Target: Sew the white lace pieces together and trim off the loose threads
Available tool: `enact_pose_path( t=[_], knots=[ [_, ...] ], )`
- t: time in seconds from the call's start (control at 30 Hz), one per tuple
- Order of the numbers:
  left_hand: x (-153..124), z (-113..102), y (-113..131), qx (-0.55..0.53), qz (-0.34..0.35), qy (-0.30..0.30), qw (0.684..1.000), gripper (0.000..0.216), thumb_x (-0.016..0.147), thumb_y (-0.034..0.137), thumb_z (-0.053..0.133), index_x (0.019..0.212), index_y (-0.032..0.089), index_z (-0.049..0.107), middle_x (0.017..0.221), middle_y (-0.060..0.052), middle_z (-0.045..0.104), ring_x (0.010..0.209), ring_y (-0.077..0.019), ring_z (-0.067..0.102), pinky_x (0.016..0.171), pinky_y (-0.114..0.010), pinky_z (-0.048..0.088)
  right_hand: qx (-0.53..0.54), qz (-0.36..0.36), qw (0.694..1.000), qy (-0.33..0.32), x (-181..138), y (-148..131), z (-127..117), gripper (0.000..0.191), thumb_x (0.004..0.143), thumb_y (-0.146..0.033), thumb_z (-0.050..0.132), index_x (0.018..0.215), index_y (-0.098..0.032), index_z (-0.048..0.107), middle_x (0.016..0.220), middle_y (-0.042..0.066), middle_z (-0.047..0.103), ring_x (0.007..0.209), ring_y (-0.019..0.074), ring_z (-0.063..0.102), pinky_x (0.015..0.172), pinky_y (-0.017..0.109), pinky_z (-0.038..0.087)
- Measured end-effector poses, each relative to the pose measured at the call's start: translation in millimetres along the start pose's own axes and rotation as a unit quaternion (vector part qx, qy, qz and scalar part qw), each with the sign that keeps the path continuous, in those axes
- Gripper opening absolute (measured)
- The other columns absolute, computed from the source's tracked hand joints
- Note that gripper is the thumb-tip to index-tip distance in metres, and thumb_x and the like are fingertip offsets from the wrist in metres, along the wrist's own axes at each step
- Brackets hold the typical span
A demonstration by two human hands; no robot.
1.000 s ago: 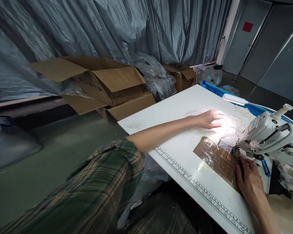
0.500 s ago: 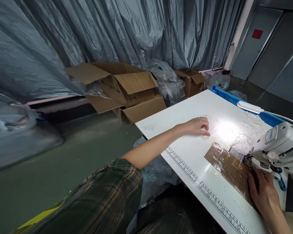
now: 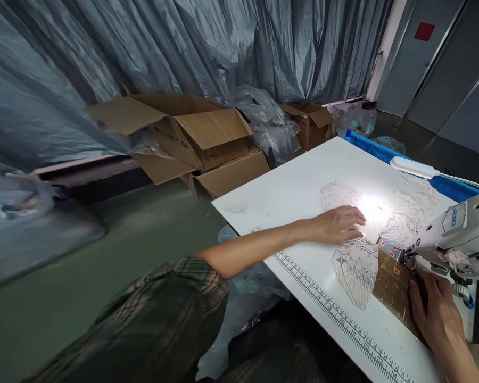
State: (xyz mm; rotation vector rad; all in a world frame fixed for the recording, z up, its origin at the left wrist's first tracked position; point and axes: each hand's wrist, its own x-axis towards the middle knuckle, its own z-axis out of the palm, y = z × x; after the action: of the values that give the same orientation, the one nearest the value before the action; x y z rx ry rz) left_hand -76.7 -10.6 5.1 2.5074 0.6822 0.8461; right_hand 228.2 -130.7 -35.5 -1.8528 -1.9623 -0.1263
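My left hand (image 3: pixel 337 225) lies on a piece of white lace (image 3: pixel 356 268) spread over the white sewing table (image 3: pixel 287 197), fingers together and pressing it down under the lamp's glare. My right hand (image 3: pixel 433 314) rests flat, fingers stretched, on a brown taped cardboard patch (image 3: pixel 391 287) just in front of the needle of the white sewing machine (image 3: pixel 459 234). More lace (image 3: pixel 407 210) lies beyond the left hand, toward the machine. A printed ruler (image 3: pixel 343 324) runs along the table's near edge.
A white lamp arm (image 3: pixel 413 167) reaches over the table. Open cardboard boxes (image 3: pixel 195 138) and clear plastic bags (image 3: pixel 263 122) stand on the floor against a grey plastic sheet wall. A blue edge (image 3: pixel 375 151) shows behind the table. Grey doors are at the far right.
My left hand has drawn the lace toward me and the machine, so a lace piece now covers the left part of the cardboard patch. My right hand has stayed by the needle.
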Motion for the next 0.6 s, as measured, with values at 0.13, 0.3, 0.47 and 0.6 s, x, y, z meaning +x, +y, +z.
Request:
enact_pose_path(
  t=[0.13,0.3,0.47,0.6],
  knots=[
    [-5,3,-13,0.072,0.017,-0.017,0.997,0.023,0.095,0.034,0.063,0.105,0.014,0.069,0.114,-0.013,0.068,0.099,-0.0211,0.064,0.091,-0.038,0.047,-0.001,0.009,1.0,-0.008,1,-2,-4,0.039,0.095,-0.045,0.042,0.117,-0.023,0.066,0.103,0.016,0.068,0.087,0.0319,0.068,0.063,0.042,0.055],
    [-5,3,-12,0.063,0.038,-0.062,0.995,0.018,0.1,0.031,0.055,0.096,0.02,0.069,0.111,-0.007,0.068,0.097,-0.0174,0.063,0.09,-0.035,0.041,-0.002,0.015,1.0,-0.013,1,-7,-8,0.04,0.097,-0.042,0.041,0.118,-0.021,0.067,0.09,0.014,0.066,0.088,0.0309,0.067,0.068,0.042,0.056],
    [-5,7,-10,0.091,0.068,-0.059,0.992,0.028,0.107,0.028,0.036,0.09,0.018,0.056,0.106,-0.008,0.067,0.091,-0.0165,0.059,0.085,-0.033,0.042,0.018,-0.009,1.0,-0.015,3,-14,-15,0.044,0.097,-0.045,0.04,0.12,-0.018,0.066,0.105,0.018,0.065,0.093,0.0323,0.067,0.07,0.044,0.056],
    [-4,10,-9,0.115,0.097,-0.042,0.988,0.036,0.109,0.033,0.022,0.091,0.018,0.049,0.094,-0.008,0.064,0.079,-0.0156,0.054,0.075,-0.031,0.045,0.039,-0.011,0.999,0.006,6,-21,-22,0.046,0.097,-0.045,0.039,0.12,-0.017,0.067,0.113,0.02,0.066,0.098,0.0327,0.067,0.07,0.043,0.056]
  ],
)
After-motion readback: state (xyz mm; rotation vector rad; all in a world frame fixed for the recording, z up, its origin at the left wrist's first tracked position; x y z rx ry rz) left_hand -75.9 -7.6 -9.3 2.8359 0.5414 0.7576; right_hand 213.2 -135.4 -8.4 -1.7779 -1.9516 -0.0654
